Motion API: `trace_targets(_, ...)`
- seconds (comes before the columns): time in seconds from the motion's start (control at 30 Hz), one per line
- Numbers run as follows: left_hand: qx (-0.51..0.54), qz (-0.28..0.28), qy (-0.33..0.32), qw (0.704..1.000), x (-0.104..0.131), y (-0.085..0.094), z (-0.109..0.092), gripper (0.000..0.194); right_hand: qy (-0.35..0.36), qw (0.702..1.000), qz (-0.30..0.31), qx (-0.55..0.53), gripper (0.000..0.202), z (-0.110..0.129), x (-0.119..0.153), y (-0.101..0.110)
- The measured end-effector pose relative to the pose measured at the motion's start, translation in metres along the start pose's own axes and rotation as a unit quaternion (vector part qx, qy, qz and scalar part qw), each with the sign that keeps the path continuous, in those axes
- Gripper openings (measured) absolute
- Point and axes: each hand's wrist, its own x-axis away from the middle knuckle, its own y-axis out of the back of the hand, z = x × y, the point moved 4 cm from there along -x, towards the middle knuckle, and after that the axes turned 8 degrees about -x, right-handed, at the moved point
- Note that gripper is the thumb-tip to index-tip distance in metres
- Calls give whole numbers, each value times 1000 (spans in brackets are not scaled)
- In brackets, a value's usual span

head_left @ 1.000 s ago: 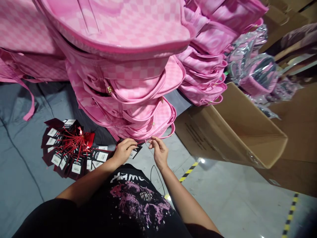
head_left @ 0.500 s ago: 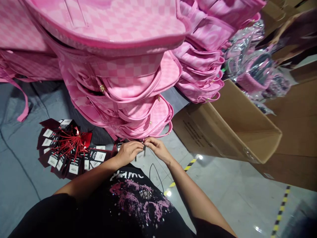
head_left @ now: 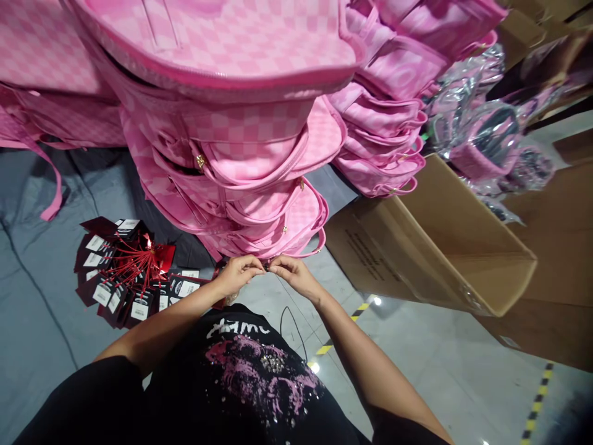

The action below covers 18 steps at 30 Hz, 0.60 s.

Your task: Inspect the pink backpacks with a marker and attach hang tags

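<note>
My left hand (head_left: 239,272) and my right hand (head_left: 293,272) meet at the front edge of a stack of pink checkered backpacks (head_left: 259,136). Both are pinched closed, fingertips nearly touching, around something small and dark that I cannot make out. The lowest backpack's rim and loop (head_left: 319,244) lie just above my fingers. Left of my left hand, black hang tags (head_left: 139,306) with white labels are fanned out on the grey cloth. Their red strings (head_left: 143,259) gather in a bunch at the middle.
An open cardboard box (head_left: 370,247) stands to the right, beside a second stack of pink bags (head_left: 380,130). Plastic-wrapped bags (head_left: 486,142) lie behind it, near another person's arm (head_left: 563,68). Yellow-black tape (head_left: 537,402) marks the floor.
The view has shifted slightly, so the bags and box sit a little further right. My hands stay together at the stack's edge; the dark piece that hung below them no longer shows.
</note>
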Motion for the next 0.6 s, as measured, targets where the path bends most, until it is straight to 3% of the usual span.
trace_targets(0.1,-4,-3,-6,1000,-2,-3,0,15,11,999,8,29,25,2,1,1)
trace_targets(0.3,-77,-4,-21,997,3,-3,2,22,81,978,45,186,19,9,2,-5)
trace_targets(0.6,-186,19,-12,982,3,-3,-5,22,103,964,44,240,14,6,3,-10)
